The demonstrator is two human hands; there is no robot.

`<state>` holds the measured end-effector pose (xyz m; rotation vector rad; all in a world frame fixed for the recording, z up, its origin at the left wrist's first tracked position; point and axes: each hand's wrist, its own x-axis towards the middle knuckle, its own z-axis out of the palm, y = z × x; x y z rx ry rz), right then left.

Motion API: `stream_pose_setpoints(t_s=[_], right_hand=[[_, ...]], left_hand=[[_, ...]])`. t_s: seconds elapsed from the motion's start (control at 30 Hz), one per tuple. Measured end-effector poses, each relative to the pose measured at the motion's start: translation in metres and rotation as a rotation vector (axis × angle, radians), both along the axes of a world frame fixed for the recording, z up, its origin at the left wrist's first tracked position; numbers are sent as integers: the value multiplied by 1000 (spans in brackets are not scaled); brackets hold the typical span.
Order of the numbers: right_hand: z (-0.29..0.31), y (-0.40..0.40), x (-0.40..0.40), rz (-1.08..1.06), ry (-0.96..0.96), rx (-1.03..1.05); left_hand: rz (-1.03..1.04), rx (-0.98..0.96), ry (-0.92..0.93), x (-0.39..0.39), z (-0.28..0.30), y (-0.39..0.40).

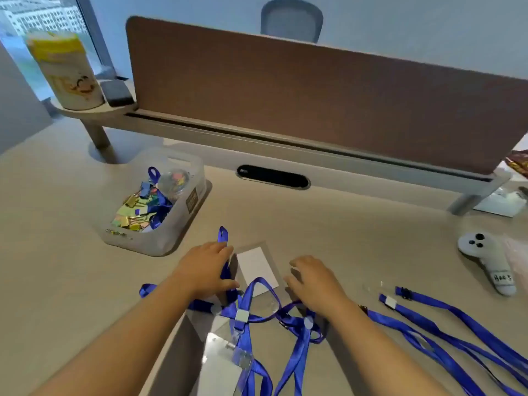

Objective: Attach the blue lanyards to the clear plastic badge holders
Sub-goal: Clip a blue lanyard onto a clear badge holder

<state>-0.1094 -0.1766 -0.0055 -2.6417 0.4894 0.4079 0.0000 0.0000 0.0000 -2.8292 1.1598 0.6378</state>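
At frame centre, the left hand (pixel 210 268) pinned a blue lanyard (pixel 225 270) beside the clear badge holder (pixel 257 270), the right hand (pixel 310 281) empty, fingers spread; tangled straps could snag.

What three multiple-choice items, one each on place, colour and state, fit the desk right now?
1. The clear plastic bin of binder clips sits:
A. far left of the hands
B. right of the hands
C. on the shelf

2. The woven lanyards are:
A. red
B. blue
C. green

3. The left hand is:
A. raised in the air
B. inside the bin
C. down on a lanyard beside the clear plastic badge holder with white card

Answers: 1 A, the bin lies left, beyond the hands; 2 B, every strap is blue; 3 C, its palm covers a strap.
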Motion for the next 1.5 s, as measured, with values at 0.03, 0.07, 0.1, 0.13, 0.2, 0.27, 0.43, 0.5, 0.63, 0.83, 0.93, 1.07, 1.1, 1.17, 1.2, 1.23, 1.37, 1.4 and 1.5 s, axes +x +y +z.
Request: stream_pose_setpoints(t_s=[0.03,0.07,0.1,0.13,0.2,0.27,0.43,0.5,0.63,0.83,0.93,1.07,1.1,1.17,1.2,1.23,1.37,1.4,1.5], right_hand=[[-5,3,5,-1,12,-6],[-10,5,10,-14,5,-14],[-14,8,12,-30,20,-34],[-15,10,16,-47,32,-44],[-22,14,21,-56,43,-65],[-24,17,25,-38,21,-90],[-32,22,41,-224,-60,83],[-37,20,46,-320,-85,203],[-30,16,53,-471,-147,483],[4,6,59,-501,-411,562],[24,2,60,-388,-467,555],[49,2,58,-285,-508,571],[54,1,57,-283,-510,580],[61,-1,53,-290,-496,591],[64,-3,52,-298,-474,590],[66,-5,49,-303,-441,577],[72,-12,40,-267,-303,558],[75,-12,39,-245,-296,556],[82,-9,42,-202,-333,539]], left_hand=[[-3,5,3,5,-3,0],[-12,1,3,10,-8,0],[-22,7,6,13,-12,0],[-28,14,-3,16,-15,0],[-55,35,-1,18,-23,0],[-45,42,-13,21,-31,0],[-13,33,-66,18,-43,-1],[6,34,-79,19,-44,-1],[40,24,-67,20,-40,-1],[173,-295,-34,27,-8,-9],[247,-540,19,30,20,-24],[402,-822,194,28,49,-41],[415,-855,207,27,55,-44],[442,-922,235,28,62,-45],[465,-959,256,29,65,-44],[494,-994,273,30,68,-42],[602,-1056,271,33,80,-31],[622,-1039,259,32,81,-28],[723,-969,292,32,77,-21]])
